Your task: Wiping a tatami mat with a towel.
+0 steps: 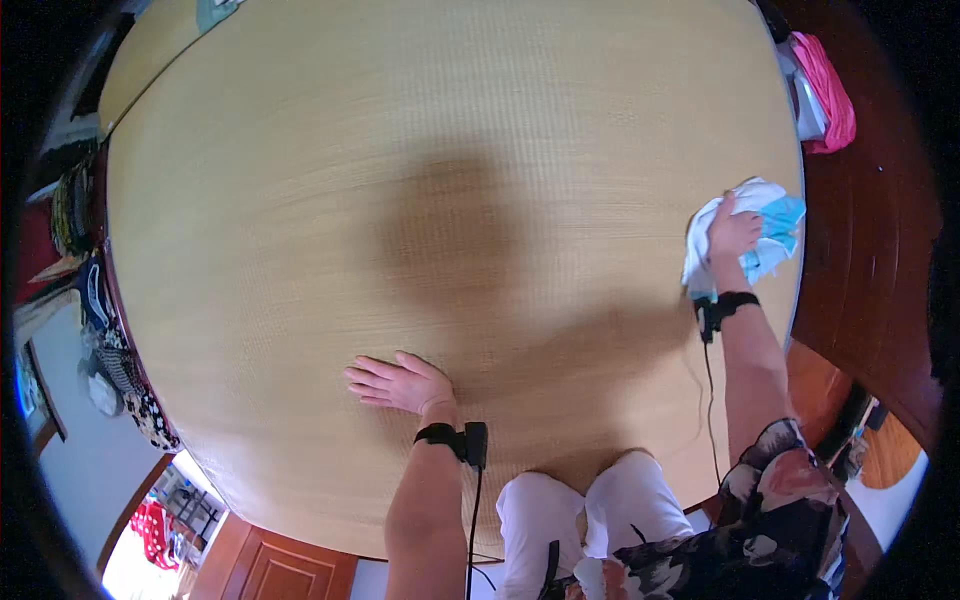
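A large woven tan mat [300, 262] covers the bed-like surface before me, and my knees in white trousers rest at its near edge. My left hand [401, 384] lies flat on the mat with fingers spread and nothing under the palm that I can see. Over at the mat's right edge, my right hand [733, 229] presses on a crumpled white and light blue cloth [776, 232]. Its fingers are partly curled into the cloth. Both wrists wear black straps with small devices and cables.
Dark reddish wood furniture [862, 262] borders the right side, with a bright pink cloth [829, 97] on it. Folded clothes and fabrics [124, 360] line the left edge. A wooden door [281, 566] stands at the lower left, and a pale green cloth [214, 11] lies at the top left.
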Tool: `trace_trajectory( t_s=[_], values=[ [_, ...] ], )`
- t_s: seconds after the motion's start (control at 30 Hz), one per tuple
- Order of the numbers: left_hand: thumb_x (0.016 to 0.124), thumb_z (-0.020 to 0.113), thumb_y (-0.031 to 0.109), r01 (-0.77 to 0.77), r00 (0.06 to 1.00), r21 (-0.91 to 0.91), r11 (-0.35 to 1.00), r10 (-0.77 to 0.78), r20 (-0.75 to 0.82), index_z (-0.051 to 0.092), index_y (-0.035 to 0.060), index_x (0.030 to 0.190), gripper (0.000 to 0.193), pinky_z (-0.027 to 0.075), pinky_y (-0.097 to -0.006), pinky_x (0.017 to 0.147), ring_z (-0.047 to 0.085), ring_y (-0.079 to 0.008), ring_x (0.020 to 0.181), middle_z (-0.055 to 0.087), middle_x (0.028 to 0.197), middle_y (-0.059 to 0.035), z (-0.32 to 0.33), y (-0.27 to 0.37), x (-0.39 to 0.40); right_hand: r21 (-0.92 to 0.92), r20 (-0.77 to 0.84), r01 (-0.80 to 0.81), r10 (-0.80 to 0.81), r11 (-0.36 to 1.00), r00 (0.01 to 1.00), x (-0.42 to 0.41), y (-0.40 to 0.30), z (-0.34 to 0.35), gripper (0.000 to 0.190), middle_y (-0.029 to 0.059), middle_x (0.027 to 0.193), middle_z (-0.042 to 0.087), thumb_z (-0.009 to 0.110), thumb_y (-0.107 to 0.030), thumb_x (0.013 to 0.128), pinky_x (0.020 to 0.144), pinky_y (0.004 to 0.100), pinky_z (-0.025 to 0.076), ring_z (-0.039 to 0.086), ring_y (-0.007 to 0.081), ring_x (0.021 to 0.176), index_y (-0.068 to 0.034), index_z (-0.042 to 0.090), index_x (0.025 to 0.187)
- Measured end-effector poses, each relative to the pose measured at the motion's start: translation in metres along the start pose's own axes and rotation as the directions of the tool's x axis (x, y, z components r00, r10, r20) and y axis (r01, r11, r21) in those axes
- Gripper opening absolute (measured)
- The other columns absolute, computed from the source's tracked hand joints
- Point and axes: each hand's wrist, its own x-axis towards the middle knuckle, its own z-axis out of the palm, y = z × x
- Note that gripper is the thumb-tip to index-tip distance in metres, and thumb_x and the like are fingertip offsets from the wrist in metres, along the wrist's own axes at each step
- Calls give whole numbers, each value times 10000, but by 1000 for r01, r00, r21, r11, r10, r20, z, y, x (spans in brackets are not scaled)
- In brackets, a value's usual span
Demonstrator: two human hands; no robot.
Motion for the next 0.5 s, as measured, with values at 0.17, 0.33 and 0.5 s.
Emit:
trace_trajectory(
  t_s=[0.17,0.33,0.5],
  values=[
    [960,365,397,31,996,-4,1000,-30,84,148,-12,1504,714,57,-595,1148,40,-477,1437,35,1578,-253,1,2,-3,338,-174,645,-627,686,759,-151,-117,-5,907,366,1491,207,583,-467,877,1169,538,73,155,479,1415,171,226,1414],
    [957,381,398,3,999,7,1000,-3,52,149,-11,1505,722,54,-582,1155,45,-468,1440,51,1578,-249,0,3,0,613,-15,778,-983,137,185,-310,-246,-75,874,262,1538,198,612,-387,861,1188,494,87,127,413,1446,63,187,1478],
    [986,354,375,56,980,58,997,-66,188,156,-6,1506,675,64,-538,1172,55,-422,1454,67,1584,-226,-4,10,-4,715,-319,556,-906,-423,-278,-383,-299,-75,788,202,1467,376,738,-360,718,1168,446,208,289,345,1400,7,454,1354]
  ],
)
